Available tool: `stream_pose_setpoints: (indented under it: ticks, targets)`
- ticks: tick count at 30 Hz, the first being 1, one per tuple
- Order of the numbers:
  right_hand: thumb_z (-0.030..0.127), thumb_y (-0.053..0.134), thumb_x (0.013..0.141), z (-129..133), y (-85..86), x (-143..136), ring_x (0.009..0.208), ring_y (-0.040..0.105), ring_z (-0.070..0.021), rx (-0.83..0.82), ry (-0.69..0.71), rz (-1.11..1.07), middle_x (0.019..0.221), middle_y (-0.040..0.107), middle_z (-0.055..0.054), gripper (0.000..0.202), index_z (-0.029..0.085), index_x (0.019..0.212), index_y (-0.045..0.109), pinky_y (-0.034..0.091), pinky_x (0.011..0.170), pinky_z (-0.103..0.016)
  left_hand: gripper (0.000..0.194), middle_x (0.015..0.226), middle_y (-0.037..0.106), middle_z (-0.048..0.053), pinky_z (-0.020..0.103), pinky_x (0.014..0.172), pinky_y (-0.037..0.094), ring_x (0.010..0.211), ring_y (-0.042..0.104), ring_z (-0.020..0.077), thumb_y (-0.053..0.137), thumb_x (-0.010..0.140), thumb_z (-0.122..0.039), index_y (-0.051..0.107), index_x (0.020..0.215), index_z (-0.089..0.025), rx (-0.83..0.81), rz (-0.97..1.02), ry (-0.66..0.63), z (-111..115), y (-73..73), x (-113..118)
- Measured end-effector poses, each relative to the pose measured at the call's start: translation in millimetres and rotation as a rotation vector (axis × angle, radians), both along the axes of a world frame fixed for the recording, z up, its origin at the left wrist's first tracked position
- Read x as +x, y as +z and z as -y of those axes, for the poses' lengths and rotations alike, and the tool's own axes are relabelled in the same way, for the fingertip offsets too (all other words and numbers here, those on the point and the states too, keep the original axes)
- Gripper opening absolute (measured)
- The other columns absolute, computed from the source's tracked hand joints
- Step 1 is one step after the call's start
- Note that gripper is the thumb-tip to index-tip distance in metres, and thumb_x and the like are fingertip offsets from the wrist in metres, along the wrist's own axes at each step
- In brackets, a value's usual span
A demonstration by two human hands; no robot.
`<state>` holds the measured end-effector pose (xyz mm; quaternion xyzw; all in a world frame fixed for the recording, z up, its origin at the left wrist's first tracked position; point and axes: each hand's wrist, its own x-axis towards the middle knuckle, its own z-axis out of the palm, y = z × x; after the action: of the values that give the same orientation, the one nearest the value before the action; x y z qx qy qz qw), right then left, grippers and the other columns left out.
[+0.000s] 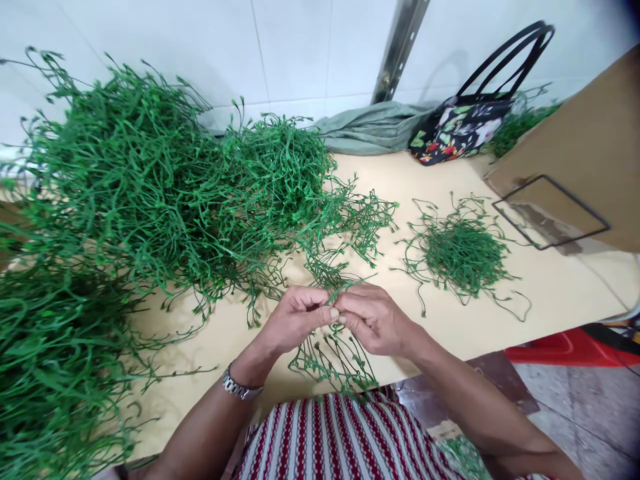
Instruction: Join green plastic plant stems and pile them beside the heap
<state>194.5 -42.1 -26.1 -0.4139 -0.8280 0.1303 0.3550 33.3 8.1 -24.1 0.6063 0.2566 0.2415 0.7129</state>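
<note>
My left hand (299, 320), with a metal watch (241, 385) on its wrist, and my right hand (373, 320) meet above the front of the table. Both are closed, thumbs and fingertips pinching the same thin green stems (345, 288). Several stems with small bud tips (340, 367) hang below my hands toward the striped clothing. Behind and left of my hands lies a big tangled heap of green stems (150, 180). Another heap (45, 360) fills the near left. To the right sits a smaller separate pile (465, 253).
The pale yellow table (400, 267) meets a white tiled wall. Along the back are a grey-green cloth (375, 127) and a floral bag (460, 127). A cardboard box (585, 147) and thin black wire frame (595, 217) stand right. Something red (560, 348) is beyond the right edge.
</note>
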Motion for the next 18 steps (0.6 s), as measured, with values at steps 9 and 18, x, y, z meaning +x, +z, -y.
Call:
stream_pose_setpoints:
  ticks: [9, 18]
  targets:
    - [0.024, 0.045, 0.084, 1.5, -0.2, -8.3, 0.054, 0.037, -0.0096, -0.305, -0.076, -0.534, 0.059, 0.040, 0.003, 0.020, 0.018, 0.065, 0.043, 0.030, 0.052, -0.023, 0.034, 0.049, 0.025, -0.006, 0.023, 0.046, 0.017, 0.047, 0.022, 0.0059, 0.059, 0.070, -0.028, 0.037, 0.048, -0.016, -0.060, 0.052, 0.370, 16.4, 7.6, 19.9]
    - [0.030, 0.046, 0.086, 6.9, -10.4, -10.9, 0.056, 0.036, -0.0102, -0.373, -0.124, -0.682, 0.060, 0.038, 0.003, 0.023, 0.018, 0.066, 0.044, 0.029, 0.053, -0.024, 0.032, 0.045, 0.025, -0.008, 0.020, 0.042, 0.016, 0.042, 0.021, 0.0034, 0.066, 0.062, -0.029, 0.040, 0.049, -0.015, -0.250, 0.080, 0.474, 22.1, 7.0, 28.4]
